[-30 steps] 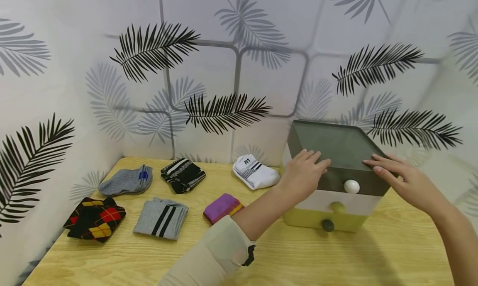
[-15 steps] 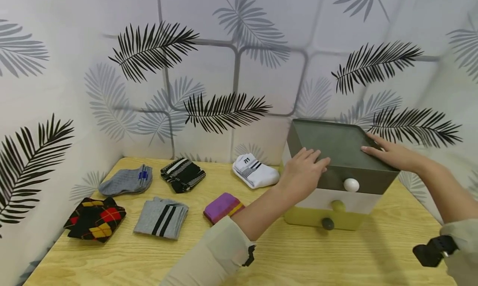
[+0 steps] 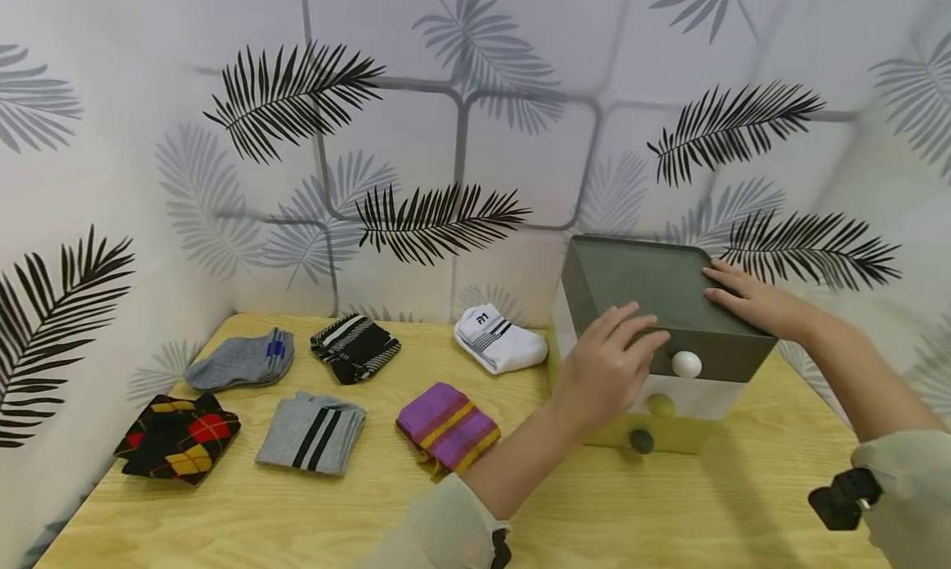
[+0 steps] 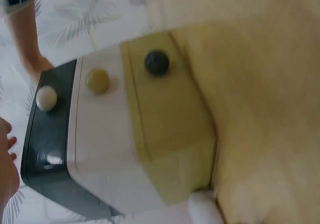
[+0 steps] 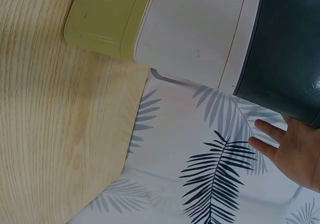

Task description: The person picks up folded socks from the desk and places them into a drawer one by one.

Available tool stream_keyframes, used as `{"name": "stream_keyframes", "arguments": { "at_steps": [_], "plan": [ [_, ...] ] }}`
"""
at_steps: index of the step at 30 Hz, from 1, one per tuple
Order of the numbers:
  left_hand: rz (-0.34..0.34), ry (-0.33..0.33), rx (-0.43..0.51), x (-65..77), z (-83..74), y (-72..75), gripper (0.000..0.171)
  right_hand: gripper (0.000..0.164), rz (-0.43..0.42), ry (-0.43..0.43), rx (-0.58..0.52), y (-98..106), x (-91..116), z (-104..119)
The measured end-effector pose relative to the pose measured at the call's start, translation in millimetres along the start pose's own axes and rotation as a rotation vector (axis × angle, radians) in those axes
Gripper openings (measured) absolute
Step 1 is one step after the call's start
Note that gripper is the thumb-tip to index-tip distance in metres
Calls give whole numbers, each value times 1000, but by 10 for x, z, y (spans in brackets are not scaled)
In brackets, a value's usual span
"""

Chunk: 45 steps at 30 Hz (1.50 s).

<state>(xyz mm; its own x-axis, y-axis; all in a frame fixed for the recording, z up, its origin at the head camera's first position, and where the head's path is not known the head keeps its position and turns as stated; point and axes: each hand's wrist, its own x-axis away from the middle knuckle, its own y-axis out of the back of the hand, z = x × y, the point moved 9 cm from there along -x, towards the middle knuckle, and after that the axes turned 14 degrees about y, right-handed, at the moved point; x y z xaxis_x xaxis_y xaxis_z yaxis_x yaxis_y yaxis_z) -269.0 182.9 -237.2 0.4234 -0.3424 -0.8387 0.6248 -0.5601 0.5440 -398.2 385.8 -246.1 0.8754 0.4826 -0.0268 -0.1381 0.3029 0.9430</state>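
Observation:
A small three-drawer box stands on the right of the table, dark grey-green on top, white in the middle and yellow-green below. Its drawers look closed; the knobs are white, yellow-green and dark. My left hand is by the top's front left corner, fingers loosely spread and holding nothing; whether they touch the box I cannot tell. Over the right side of the top lies my right hand, fingers extended onto the rim. In the right wrist view that hand shows beside the dark tier.
Several folded socks lie left of the box: white, purple striped, black-and-white, grey with blue mark, grey with black stripes and argyle. A leaf-patterned wall covering stands close behind the table.
My right hand has moved from the front right corner back along the box's right side. The left hand has shifted slightly and its fingers have spread, showing more of the purple sock.

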Motion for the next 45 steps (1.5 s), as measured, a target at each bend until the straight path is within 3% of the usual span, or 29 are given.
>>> {"name": "stream_keyframes", "arguments": {
  "at_steps": [2, 4, 6, 9, 11, 13, 18, 20, 22, 24, 27, 34, 40, 45],
  "plan": [
    [-34, 17, 207, 100, -76, 65, 16, 68, -6, -1, -1, -7, 8, 5],
    [87, 132, 458, 154, -92, -2, 13, 68, -14, 0, -5, -2, 9, 7],
    [280, 343, 743, 204, -61, -174, 14, 68, -21, 1, -4, 7, 0, 10],
    [560, 731, 1136, 333, -62, -509, 23, 69, -26, 2, -8, 13, -15, 22],
    [677, 934, 1356, 398, -125, -685, 28, 69, -27, 1, -8, 11, -14, 23],
    [762, 1092, 1558, 425, -215, -818, 34, 68, -28, 1, -13, 6, -5, 24],
    [916, 1355, 1889, 430, -390, -999, 48, 67, -33, 8, -27, -3, 14, 18],
    [936, 1446, 1971, 442, -406, -1049, 48, 67, -36, 13, -33, -5, 11, 21],
    [911, 1530, 2041, 455, -381, -1100, 45, 66, -36, 17, -37, -8, 7, 21],
    [877, 1593, 2088, 472, -347, -1150, 39, 66, -35, 21, -33, -8, 1, 22],
    [850, 1634, 2138, 486, -318, -1209, 34, 65, -34, 22, -25, -4, 2, 23],
    [886, 1621, 2165, 487, -360, -1240, 39, 65, -32, 19, -13, 22, 3, 33],
    [880, 1627, 2145, 533, -378, -1199, 38, 65, -20, 28, 5, 6, -25, 18],
    [923, 1592, 2148, 581, -454, -1136, 36, 64, -27, 30, -5, 14, -8, 10]
  ]
}}
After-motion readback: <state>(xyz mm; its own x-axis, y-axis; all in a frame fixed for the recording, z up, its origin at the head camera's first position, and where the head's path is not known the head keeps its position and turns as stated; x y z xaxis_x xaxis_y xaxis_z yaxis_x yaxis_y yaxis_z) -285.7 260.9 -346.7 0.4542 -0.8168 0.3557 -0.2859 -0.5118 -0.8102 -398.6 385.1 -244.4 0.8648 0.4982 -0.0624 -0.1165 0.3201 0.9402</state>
